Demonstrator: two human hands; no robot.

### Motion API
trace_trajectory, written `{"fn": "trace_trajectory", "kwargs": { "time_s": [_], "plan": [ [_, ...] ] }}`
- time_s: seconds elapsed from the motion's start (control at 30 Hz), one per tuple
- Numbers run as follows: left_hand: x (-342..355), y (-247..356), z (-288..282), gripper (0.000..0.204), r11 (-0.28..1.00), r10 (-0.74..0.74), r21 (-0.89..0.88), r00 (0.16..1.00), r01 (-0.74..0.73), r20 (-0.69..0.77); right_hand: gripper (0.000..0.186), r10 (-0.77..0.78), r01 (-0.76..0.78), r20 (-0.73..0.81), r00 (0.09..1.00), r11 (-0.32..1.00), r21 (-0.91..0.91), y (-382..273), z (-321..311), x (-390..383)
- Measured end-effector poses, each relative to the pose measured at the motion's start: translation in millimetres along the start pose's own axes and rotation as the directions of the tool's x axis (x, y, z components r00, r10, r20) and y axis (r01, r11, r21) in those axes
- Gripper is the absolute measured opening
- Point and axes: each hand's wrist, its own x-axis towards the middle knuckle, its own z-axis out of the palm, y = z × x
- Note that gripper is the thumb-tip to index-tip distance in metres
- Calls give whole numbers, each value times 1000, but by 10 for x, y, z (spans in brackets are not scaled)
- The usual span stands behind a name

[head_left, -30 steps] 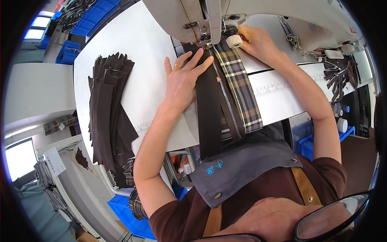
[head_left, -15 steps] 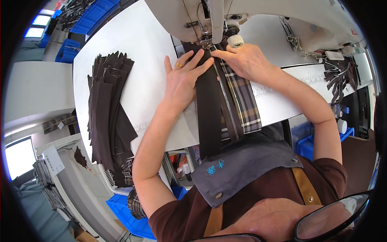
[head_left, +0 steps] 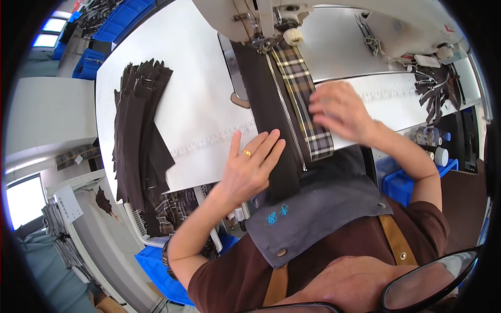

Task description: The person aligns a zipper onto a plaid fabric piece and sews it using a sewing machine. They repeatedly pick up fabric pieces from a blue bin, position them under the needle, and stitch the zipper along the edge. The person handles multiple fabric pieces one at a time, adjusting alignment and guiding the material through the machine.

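My left hand (head_left: 255, 163), with a ring on one finger, lies flat with fingers apart on a dark brown fabric strip (head_left: 263, 99). A metal zipper (head_left: 288, 117) runs along the strip's right side. Beside it lies a plaid fabric strip (head_left: 300, 88), its near end turned toward my apron. My right hand (head_left: 342, 112) is at the plaid strip's right edge, fingers loosely bent and apart, a little blurred; whether they touch the cloth I cannot tell. The far ends of both strips reach under the needle area of a white sewing machine (head_left: 263, 41).
A stack of dark fabric strips (head_left: 138, 125) hangs over the table's left front edge. The white table (head_left: 198, 94) carries a printed ruler scale. A bundle of dark zipper pieces (head_left: 438, 94) lies far right. Blue bins (head_left: 162, 276) stand below at left and right.
Both hands have moved back from the needle toward me, the left along the dark strip, the right to the plaid edge. The zipper's near end now lies straighter, beside the plaid strip.
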Motion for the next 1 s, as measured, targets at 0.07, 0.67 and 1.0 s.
{"fn": "trace_trajectory", "kwargs": {
  "time_s": [0.07,0.67,1.0],
  "plan": [
    [-133,200,47,44,996,-94,5,992,94,-80,40,-101,94,79,992,992,86,-268,34,-163],
    [-114,213,218,33,944,-287,-250,910,215,-300,30,49,-42,47,998,989,-141,267,166,339],
    [-136,224,235,39,939,-304,-259,901,227,-311,30,163,-118,96,982,926,-359,587,394,742]
  ]
}}
